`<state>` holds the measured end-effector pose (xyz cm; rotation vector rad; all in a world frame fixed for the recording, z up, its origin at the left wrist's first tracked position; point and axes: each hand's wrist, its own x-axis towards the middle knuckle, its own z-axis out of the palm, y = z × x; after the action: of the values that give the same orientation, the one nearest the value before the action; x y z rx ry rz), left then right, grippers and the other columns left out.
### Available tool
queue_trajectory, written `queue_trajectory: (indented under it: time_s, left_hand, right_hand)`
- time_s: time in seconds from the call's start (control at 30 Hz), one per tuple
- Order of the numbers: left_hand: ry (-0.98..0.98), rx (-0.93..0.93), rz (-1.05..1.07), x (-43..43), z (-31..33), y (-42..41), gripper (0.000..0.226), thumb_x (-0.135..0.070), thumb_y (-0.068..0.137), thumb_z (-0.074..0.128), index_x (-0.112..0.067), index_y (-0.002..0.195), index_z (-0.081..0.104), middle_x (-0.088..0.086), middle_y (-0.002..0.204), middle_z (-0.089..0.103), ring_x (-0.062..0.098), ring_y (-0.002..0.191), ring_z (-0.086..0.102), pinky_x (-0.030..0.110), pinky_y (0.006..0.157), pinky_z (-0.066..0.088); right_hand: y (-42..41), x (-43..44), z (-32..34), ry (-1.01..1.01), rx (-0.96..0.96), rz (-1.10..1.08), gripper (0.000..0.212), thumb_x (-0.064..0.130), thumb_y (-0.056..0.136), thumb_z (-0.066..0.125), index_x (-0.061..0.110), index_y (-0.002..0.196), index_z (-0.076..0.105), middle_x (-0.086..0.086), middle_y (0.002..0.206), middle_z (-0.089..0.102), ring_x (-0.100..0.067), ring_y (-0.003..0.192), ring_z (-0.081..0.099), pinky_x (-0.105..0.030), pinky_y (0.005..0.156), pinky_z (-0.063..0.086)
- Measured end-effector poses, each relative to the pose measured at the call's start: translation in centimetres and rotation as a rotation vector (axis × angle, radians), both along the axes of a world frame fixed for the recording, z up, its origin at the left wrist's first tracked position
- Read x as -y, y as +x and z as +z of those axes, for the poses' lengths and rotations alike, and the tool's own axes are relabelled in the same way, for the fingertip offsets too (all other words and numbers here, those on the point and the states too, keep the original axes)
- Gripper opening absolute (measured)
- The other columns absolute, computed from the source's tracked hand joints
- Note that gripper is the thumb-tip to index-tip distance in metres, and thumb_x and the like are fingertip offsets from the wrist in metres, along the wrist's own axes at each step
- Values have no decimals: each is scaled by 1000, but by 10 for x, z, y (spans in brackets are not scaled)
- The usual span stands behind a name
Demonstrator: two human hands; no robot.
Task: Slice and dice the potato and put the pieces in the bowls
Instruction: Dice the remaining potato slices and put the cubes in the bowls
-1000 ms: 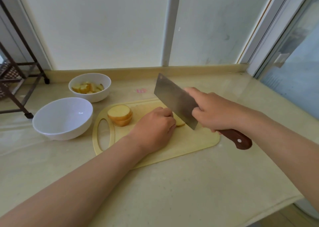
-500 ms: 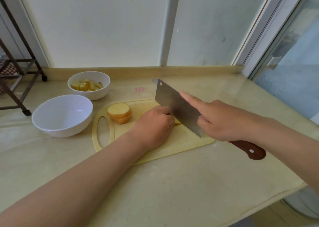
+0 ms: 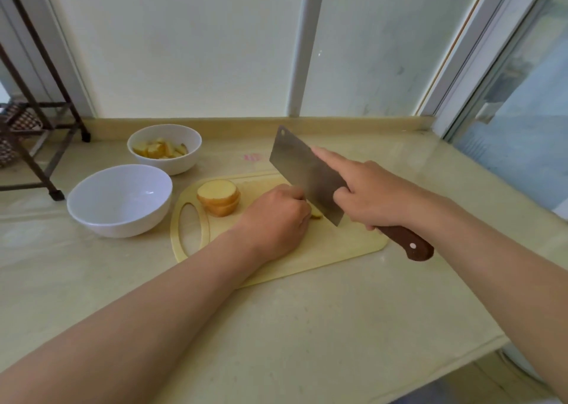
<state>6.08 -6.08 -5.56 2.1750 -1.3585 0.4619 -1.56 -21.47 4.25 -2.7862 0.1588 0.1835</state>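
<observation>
While the potato piece (image 3: 316, 214) is pinned to the cutting board (image 3: 338, 250) beneath the curled fingers of the left grip (image 3: 276, 216), only its yellow end is seen, protruding on the side of that grip nearest the blade. The cleaver (image 3: 304, 170) is held by the right grip (image 3: 368, 194): the brown handle (image 3: 408, 243) is wrapped by the lower fingers, and the index finger is laid straight along the flat of the blade. The blade is tilted, with its cutting edge beside the knuckles of the left grip; whether the potato piece is touched cannot be told. A stack of round slices (image 3: 218, 197) is set on the board just left of the left grip, apart from it. Further left of that grip, off the board, an empty white bowl (image 3: 123, 225) is placed on the surface (image 3: 276, 326). Beyond it, a second white bowl (image 3: 172, 165) is partly filled with cut potato pieces (image 3: 159, 151). A dark metal rack (image 3: 56, 194) is seen at the far left.
</observation>
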Motion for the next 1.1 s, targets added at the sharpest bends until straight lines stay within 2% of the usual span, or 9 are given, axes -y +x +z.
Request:
queue_trajectory:
  time_s: [0.17, 0.3, 0.47, 0.57, 0.67, 0.77, 0.87, 0.97, 1.1]
  left_hand:
    - [15, -13, 1, 0, -3, 3, 22, -12, 85, 59, -7, 65, 67, 7, 73, 59, 28, 68, 52, 38, 58, 50]
    - [5, -7, -5, 0, -1, 2, 24, -12, 85, 57, -7, 63, 66, 7, 70, 56, 26, 65, 50, 36, 56, 48]
    - [-3, -3, -4, 0, -2, 3, 27, -15, 86, 54, -6, 64, 68, 8, 70, 57, 27, 66, 51, 36, 56, 48]
    - [6, -2, -15, 0, 0, 1, 25, -14, 87, 56, -6, 69, 71, 8, 72, 59, 27, 68, 53, 36, 57, 50]
    - [-11, 10, -20, 0, 0, 2, 22, -12, 83, 57, -6, 71, 74, 9, 71, 60, 29, 66, 56, 33, 56, 50]
    - [-24, 7, -21, 0, -2, 2, 16, -10, 82, 61, -8, 80, 77, 9, 77, 65, 30, 70, 59, 33, 60, 52]
    - [6, -8, -10, -2, -2, 2, 20, -13, 84, 57, -7, 79, 75, 9, 77, 63, 30, 71, 58, 36, 61, 53]
    - [35, -1, 12, -1, -1, 3, 21, -13, 85, 57, -7, 71, 70, 10, 75, 60, 30, 70, 55, 39, 61, 51]
    - [53, -22, 31, -1, -4, 6, 20, -14, 88, 59, -6, 73, 69, 9, 78, 60, 29, 72, 55, 39, 64, 51]
  right_hand:
    - [-12, 5, -1, 57, 38, -20, 81, 12, 100, 39, 58, 159, 7, 15, 81, 47, -24, 56, 67, -36, 55, 62]
    - [-16, 1, -2, 42, 19, -6, 82, 12, 100, 38, 60, 158, 6, 5, 79, 57, -27, 57, 68, -41, 57, 64]
    - [-18, 3, 1, -24, -32, 21, 81, 13, 101, 36, 57, 160, 1, -4, 73, 60, -24, 53, 65, -37, 55, 61]
    - [-16, -3, 3, -109, -74, 38, 81, 12, 102, 36, 54, 160, -2, -8, 69, 60, -24, 51, 60, -40, 53, 57]
    - [1, -15, -4, -140, -37, 40, 82, 13, 101, 39, 49, 162, -2, -9, 74, 62, -25, 53, 62, -36, 51, 53]
    - [24, -16, -7, -52, -10, 34, 84, 12, 99, 38, 50, 162, -2, -7, 80, 64, -25, 54, 67, -33, 51, 57]
    - [27, -9, -6, 70, 22, -17, 83, 10, 97, 39, 52, 162, 9, -5, 81, 63, -22, 50, 65, -29, 44, 52]
    - [8, 12, -7, 288, 102, -156, 82, 7, 95, 40, 55, 159, 19, -9, 70, 68, -21, 43, 57, -29, 43, 48]
    - [-22, 48, -22, 566, 147, -366, 80, 2, 94, 42, 55, 153, 33, -13, 61, 64, -24, 41, 51, -34, 45, 49]
